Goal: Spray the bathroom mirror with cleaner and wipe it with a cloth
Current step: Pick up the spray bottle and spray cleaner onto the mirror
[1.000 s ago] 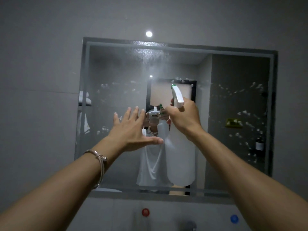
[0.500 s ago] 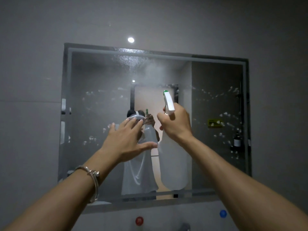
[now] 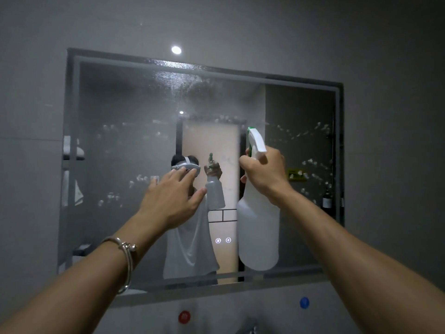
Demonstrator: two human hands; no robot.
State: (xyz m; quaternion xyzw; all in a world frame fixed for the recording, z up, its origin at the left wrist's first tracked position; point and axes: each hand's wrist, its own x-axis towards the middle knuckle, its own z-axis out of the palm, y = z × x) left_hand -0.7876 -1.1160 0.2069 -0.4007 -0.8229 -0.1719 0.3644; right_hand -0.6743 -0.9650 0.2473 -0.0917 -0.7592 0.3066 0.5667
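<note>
On the left we see a silver bracelet (image 3: 127, 259) round the left wrist. Further in, the left hand (image 3: 173, 201) is raised before the bathroom mirror (image 3: 120, 104), palm toward the glass, fingers straight and slightly spread, holding nothing. We cannot tell whether the fingertips touch the glass.

The mirror hangs on a grey tiled wall (image 3: 31, 92) and fills the middle of the view. Fine mist (image 3: 183, 80) clouds its upper centre, and scattered white droplets (image 3: 108, 196) dot it to the left and right. Two small lit icons (image 3: 223, 240) glow low on the glass, between the arms. Below the mirror's lower edge we note a red round marker (image 3: 184, 317).

To the right of centre, the white spray bottle (image 3: 258, 235) hangs upright in front of the mirror, its green-tipped nozzle pointing up toward the glass. The right hand (image 3: 265, 174) grips its neck, fingers curled round the trigger.

Further right, a blue round marker (image 3: 304, 303) sits on the wall below the mirror, and a dark bottle (image 3: 326, 198) shows in the reflection near the right edge.
</note>
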